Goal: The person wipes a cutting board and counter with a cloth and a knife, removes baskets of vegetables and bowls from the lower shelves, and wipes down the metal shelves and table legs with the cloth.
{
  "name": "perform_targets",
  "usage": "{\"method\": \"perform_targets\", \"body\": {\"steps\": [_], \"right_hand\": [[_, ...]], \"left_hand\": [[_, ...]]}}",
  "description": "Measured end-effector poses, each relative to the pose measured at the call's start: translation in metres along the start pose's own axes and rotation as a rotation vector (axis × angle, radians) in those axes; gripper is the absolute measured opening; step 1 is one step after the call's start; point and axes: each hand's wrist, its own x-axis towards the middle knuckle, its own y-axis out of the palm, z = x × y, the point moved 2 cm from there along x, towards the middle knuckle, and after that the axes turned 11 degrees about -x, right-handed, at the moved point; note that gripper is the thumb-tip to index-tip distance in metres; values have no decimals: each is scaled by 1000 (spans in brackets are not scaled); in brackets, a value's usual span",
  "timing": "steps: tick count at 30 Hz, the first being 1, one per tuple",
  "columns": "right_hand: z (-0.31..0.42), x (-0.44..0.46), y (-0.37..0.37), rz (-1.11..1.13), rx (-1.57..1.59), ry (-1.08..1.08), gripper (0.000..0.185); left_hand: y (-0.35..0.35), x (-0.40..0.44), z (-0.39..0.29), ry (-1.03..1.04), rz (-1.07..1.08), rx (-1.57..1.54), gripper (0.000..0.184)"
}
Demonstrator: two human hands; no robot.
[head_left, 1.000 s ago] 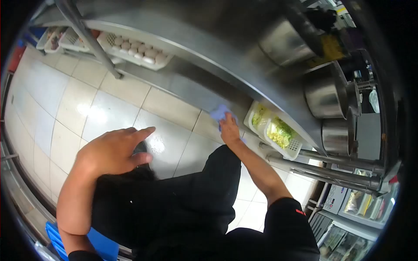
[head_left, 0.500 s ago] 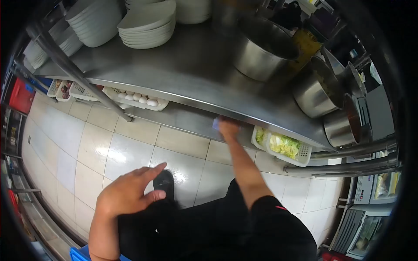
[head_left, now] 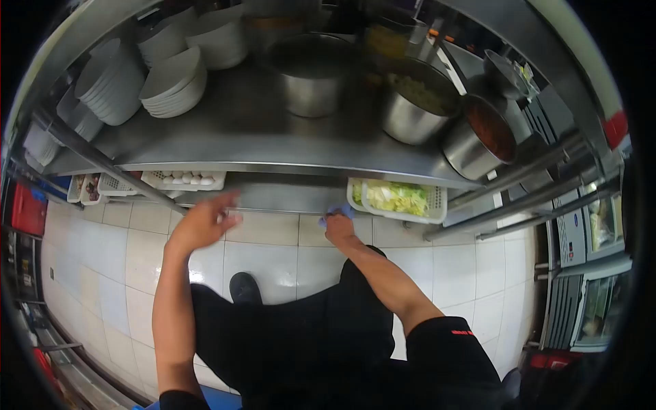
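My right hand is closed on a blue-purple cloth at the front edge of the lower metal shelf. Just right of the cloth, a white basket of cut leafy greens sits on that shelf. My left hand, slightly blurred, hangs in the air with its fingers apart and nothing in it. Beyond it on the lower shelf is a white basket of eggs.
Stacked white bowls and metal pots stand on the upper shelf. Slanting metal posts flank the shelving. A red container is at the far left; glass-fronted cabinets stand at the right.
The view has swung, showing more of the upper shelf. My right hand with the cloth has come from under the upper shelf back to the lower shelf's front edge. My left hand has lifted toward the shelf.
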Motion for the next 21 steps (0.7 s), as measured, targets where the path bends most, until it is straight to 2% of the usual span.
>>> {"method": "perform_targets", "body": {"steps": [1, 2, 3, 5, 6, 8, 9, 11, 13, 16, 18, 19, 21], "right_hand": [[-14, -19, -9, 16, 168, -46, 33], [-28, -31, -16, 18, 337, -91, 31], [-41, -45, -23, -1, 351, -70, 31], [-73, -77, -36, -130, 720, 24, 28], [-97, -94, -46, -159, 725, 86, 28], [-145, -142, -71, -4, 1061, 418, 30], [-168, -164, -79, -153, 1225, 507, 30], [-212, -202, -117, -641, 1294, 527, 30], [-248, -236, -203, -1089, 1058, 448, 36], [-306, -230, -289, -1555, 399, 316, 48], [-317, -186, -319, -1592, 307, 349, 45], [-312, -153, -300, -1643, 393, 415, 45], [-322, -97, -211, -1647, 287, 524, 48]], "left_hand": [[6, 15, -4, 11, 10, 9, 49], [7, 32, -11, 64, -179, -239, 44], [6, 46, -19, 119, -357, -490, 39], [-1, 68, -29, 136, -471, -457, 34], [-4, 82, -30, 152, -521, -424, 34], [-2, 115, -23, 290, -625, -354, 35], [4, 130, -20, 331, -680, -360, 36], [10, 157, -4, 381, -781, -317, 37], [13, 172, 13, 413, -842, -262, 39], [22, 155, -5, 437, -828, -336, 40], [28, 148, -13, 398, -871, -235, 40], [29, 149, -13, 404, -875, -242, 40], [29, 154, -11, 369, -862, -201, 37]]}}
